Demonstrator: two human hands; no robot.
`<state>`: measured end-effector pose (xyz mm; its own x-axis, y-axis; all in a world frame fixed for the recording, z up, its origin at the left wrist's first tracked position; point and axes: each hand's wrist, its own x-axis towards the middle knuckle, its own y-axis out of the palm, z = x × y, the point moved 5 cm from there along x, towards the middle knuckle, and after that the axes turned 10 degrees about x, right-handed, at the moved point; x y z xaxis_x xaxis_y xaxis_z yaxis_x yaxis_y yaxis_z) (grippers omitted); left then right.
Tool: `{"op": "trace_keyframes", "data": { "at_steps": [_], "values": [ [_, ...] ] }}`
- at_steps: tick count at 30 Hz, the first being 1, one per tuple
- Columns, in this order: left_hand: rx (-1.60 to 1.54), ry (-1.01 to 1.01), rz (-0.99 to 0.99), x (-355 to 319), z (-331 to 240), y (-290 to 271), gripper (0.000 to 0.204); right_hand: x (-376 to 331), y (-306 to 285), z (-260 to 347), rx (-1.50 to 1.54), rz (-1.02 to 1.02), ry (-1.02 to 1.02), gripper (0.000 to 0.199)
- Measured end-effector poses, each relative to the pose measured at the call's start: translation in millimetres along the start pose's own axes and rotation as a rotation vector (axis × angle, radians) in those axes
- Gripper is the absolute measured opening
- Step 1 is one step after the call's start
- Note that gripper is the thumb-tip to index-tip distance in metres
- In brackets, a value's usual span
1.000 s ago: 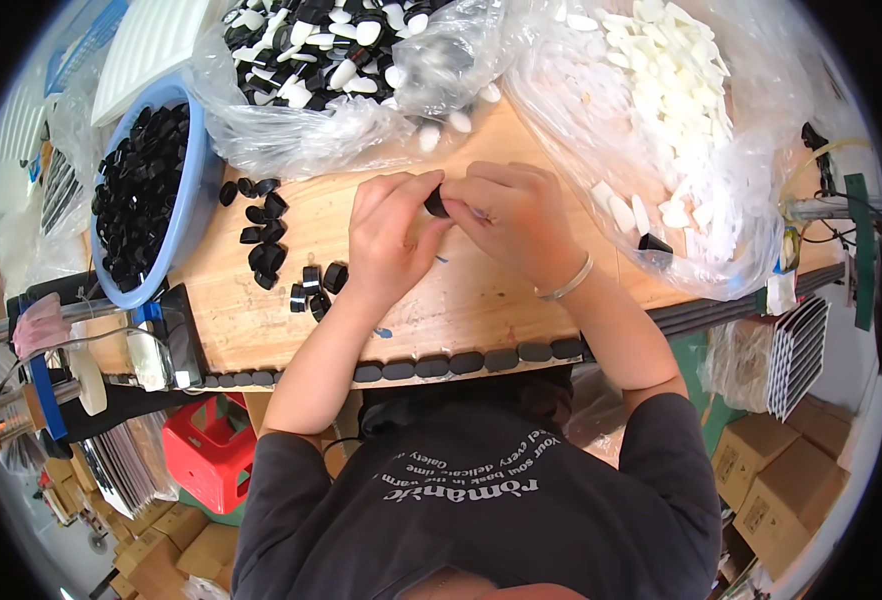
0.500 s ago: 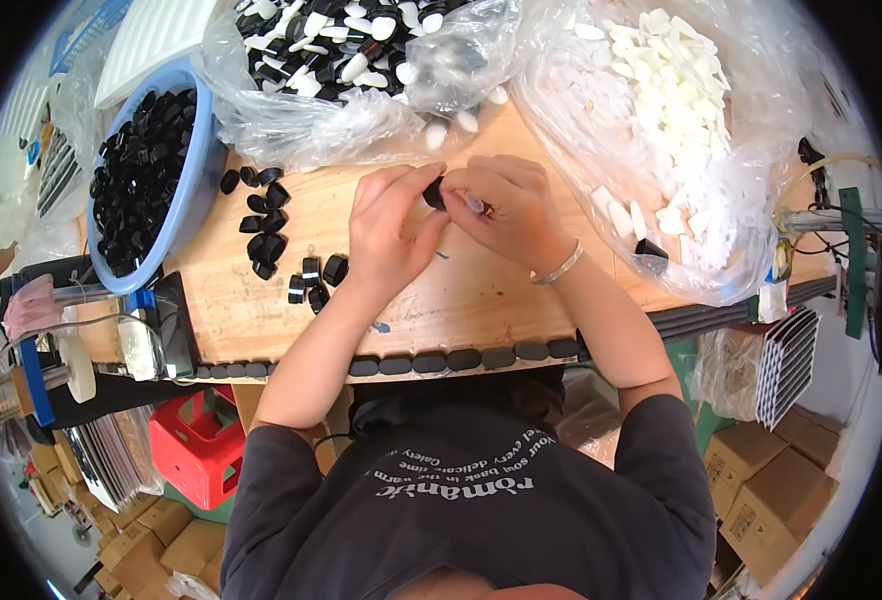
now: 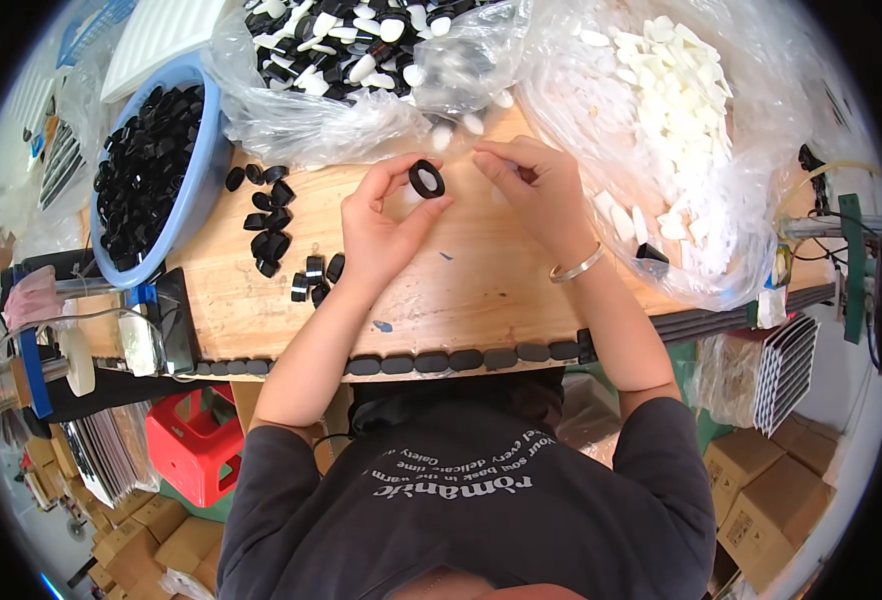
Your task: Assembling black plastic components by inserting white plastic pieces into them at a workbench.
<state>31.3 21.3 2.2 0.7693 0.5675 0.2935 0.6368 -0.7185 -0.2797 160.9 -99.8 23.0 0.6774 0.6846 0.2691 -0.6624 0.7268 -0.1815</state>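
Black oval piece (image 3: 427, 180), twelve o'clock: left hand (image 3: 385, 226) is pinching it edgewise, presumably leaving its pale middle accessible; right hand (image 3: 551, 200), one o'clock, is forming a near-closed pinch, contents unclear

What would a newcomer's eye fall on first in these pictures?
Probably the black oval piece with a pale centre, held in the left hand near the picture's middle. Then the blue basin heaped with black pieces at the left, and the clear bag of black and white pieces at the top. The red stool, lower left, stands out.
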Motion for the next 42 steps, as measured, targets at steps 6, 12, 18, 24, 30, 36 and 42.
{"op": "trace_keyframes", "data": {
  "at_steps": [6,12,18,24,30,36,42],
  "values": [
    [0.143,0.121,-0.04,-8,-12,10,0.044,-8,6,19,0.171,-0.031,-0.093,0.018],
    [0.084,0.096,0.027,-12,-9,19,0.044,-7,1,10,0.195,-0.045,-0.16,0.019],
    [0.025,-0.06,0.07,-11,0,21,0.044,-3,6,8,0.203,0.061,-0.181,0.016],
    [0.151,-0.078,0.044,-8,3,17,0.042,-2,6,-6,0.134,0.116,0.091,0.015],
    [0.082,-0.125,-0.013,-2,8,7,0.04,7,-4,-41,0.24,0.239,0.381,0.017],
    [0.149,-0.072,-0.017,-2,11,5,0.04,4,0,-22,0.353,0.169,0.351,0.017],
    [0.121,0.025,0.007,-2,0,4,0.044,1,-1,7,0.053,0.119,0.03,0.012]
  ]
}}
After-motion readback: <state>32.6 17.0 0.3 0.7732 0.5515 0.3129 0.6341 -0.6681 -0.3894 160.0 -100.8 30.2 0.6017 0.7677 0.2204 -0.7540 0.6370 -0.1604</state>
